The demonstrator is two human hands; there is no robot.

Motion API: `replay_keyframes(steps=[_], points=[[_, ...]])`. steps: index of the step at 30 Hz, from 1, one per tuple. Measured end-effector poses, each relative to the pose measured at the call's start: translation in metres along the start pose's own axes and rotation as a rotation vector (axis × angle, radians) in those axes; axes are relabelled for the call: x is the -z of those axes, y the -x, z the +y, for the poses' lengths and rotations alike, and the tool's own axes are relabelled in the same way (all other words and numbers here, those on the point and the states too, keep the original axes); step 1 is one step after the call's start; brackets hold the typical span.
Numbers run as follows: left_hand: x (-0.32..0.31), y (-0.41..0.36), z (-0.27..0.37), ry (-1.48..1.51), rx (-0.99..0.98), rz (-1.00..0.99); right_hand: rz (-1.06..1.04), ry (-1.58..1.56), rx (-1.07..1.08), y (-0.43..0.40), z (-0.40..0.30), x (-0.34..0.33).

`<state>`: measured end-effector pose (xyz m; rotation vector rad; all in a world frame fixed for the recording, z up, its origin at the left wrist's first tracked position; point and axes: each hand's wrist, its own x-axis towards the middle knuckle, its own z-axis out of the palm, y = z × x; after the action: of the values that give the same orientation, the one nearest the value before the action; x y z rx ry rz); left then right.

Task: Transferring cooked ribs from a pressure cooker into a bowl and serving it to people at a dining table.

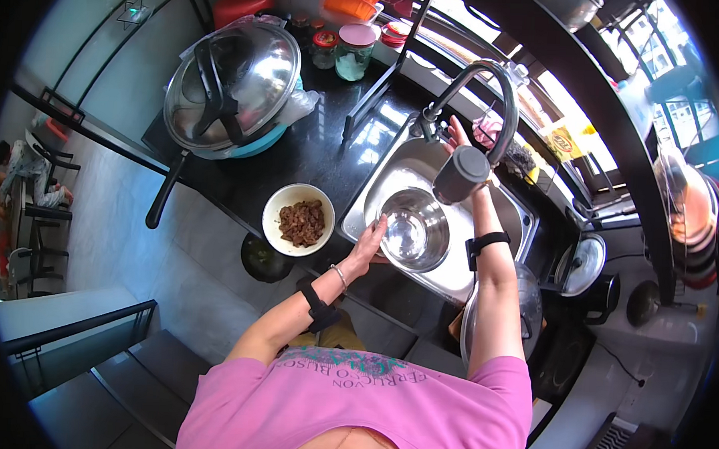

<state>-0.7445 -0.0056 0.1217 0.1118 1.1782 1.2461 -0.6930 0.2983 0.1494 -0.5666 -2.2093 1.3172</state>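
My left hand (371,241) grips the near left rim of a shiny metal bowl (416,230) over the steel sink (378,171). My right hand (458,134) reaches up beside the faucet base, its fingers apart near the handle; the faucet's dark spray head (461,175) hides part of that hand and wrist. The curved faucet neck (509,98) arches above. On the black counter left of the sink stands a white bowl (269,217) holding brown chopped pieces of food. I cannot tell whether water is running.
A large lidded pan (264,58) rests over a turquoise basin (260,145) at the counter's left. Lidded glass jars (351,61) stand behind. A dark container (266,259) is below the counter edge. Right of my right forearm is a glass lid (524,304). A seated person (34,174) is far left.
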Motion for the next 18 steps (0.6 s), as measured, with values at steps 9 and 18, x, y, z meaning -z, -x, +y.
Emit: replay_keyframes(steps=[9, 18], points=[[-0.017, -0.08, 0.014, 0.156, -0.019, 0.004, -0.245, -0.119, -0.122, 0.003, 0.008, 0.009], [-0.055, -0.092, 0.012, 0.076, -0.072, -0.068, -0.34, 0.452, -0.153, 0.137, 0.022, -0.045]])
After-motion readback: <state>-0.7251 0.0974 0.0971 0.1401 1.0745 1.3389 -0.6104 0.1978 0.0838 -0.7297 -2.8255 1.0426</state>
